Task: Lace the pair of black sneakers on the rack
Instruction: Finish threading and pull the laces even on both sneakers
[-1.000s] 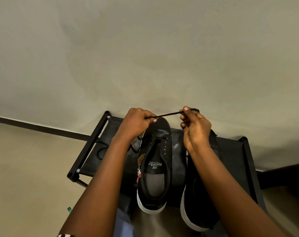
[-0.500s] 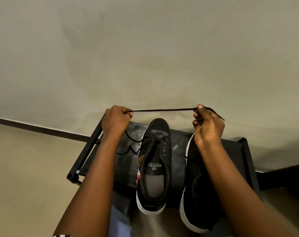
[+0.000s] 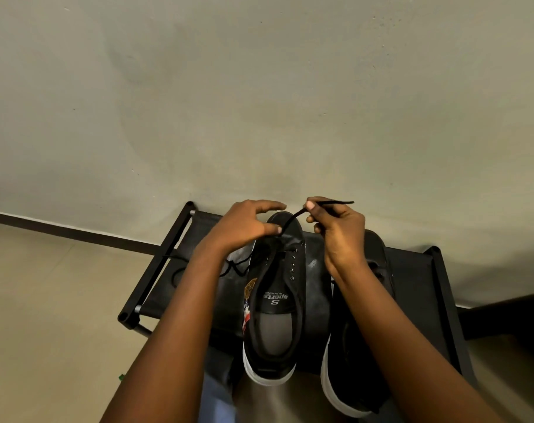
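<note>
Head view: I am judging lacing barely started, right hand (image 3: 340, 227) pinching the lace (image 3: 293, 221), left hand (image 3: 244, 225) spread, eyelets (image 3: 292, 267) mostly empty.

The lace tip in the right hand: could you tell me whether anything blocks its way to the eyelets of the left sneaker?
Nothing visible does. The right hand pinches the lace above the toe of the left sneaker; its eyelets lie uncovered. The left hand touches the lace beside the toe, clear of the eyelet rows.
</note>
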